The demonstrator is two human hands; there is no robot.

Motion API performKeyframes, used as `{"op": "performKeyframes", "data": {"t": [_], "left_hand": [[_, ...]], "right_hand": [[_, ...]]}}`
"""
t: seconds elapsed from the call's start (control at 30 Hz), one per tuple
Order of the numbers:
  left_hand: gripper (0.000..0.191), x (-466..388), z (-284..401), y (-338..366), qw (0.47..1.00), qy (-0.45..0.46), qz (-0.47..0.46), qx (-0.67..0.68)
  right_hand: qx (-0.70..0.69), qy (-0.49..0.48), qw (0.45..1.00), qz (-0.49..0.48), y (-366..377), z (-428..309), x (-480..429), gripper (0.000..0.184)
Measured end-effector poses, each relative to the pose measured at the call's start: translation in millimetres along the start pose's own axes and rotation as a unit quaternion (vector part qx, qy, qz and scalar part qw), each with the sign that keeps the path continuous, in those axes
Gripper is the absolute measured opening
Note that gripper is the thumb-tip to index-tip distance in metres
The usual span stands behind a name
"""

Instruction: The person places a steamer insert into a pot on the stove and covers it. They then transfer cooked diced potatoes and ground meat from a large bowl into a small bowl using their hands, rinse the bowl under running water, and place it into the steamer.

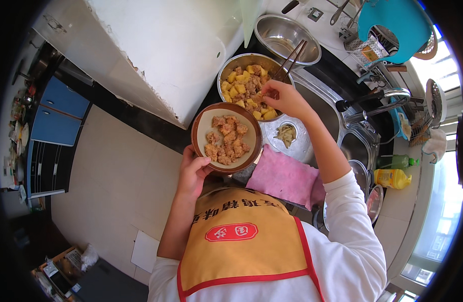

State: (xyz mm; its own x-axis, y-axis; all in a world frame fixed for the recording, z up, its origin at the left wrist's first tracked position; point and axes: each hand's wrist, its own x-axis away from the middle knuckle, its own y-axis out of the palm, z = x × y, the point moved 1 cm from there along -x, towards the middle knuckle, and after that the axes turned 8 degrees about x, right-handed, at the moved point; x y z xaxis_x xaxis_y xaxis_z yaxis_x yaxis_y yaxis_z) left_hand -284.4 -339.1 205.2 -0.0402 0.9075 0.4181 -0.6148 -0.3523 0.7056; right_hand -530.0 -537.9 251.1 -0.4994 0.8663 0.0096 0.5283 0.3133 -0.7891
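My left hand (pixel 193 170) grips a brown-rimmed bowl (pixel 195 130) by its near edge, thumb over the rim. Several coated chunks of meat (pixel 228 140) lie inside it. Just beyond, a stainless steel bowl (pixel 226 62) holds yellow potato-like cubes (pixel 237 90) mixed with more coated meat (pixel 253 86). My right hand (pixel 282 96) reaches over that bowl's right side, its fingertips bent together at the food. Whether a piece is pinched between them cannot be made out. A pair of dark chopsticks (pixel 295 56) leans in the steel bowl, behind the right hand.
A second steel bowl (pixel 271 36) stands behind. Below my right forearm is a sink (pixel 322 102) with a faucet (pixel 378 100); pale scraps (pixel 286 135) lie in its drain. A pink cloth (pixel 280 175) covers the near edge. Bottles (pixel 392 178) stand right; a white wall (pixel 167 49) rises left.
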Motion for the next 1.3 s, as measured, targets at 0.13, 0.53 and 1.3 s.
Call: {"op": "performKeyframes", "data": {"t": [0.13,0.53,1.3], "left_hand": [[0.043,-4,-3,4,1.000,-0.009,-0.011,0.007],[0.045,-10,-12,9,1.000,-0.027,-0.012,0.008],[0.049,3,-8,-7,0.999,-0.016,0.027,0.012]], "right_hand": [[-0.104,-0.056,0.993,0.001,3,-48,16,0.015],[0.138,-0.246,0.957,0.070,74,-81,31,0.013],[-0.009,0.085,0.995,0.056,14,43,-38,0.030]]}}
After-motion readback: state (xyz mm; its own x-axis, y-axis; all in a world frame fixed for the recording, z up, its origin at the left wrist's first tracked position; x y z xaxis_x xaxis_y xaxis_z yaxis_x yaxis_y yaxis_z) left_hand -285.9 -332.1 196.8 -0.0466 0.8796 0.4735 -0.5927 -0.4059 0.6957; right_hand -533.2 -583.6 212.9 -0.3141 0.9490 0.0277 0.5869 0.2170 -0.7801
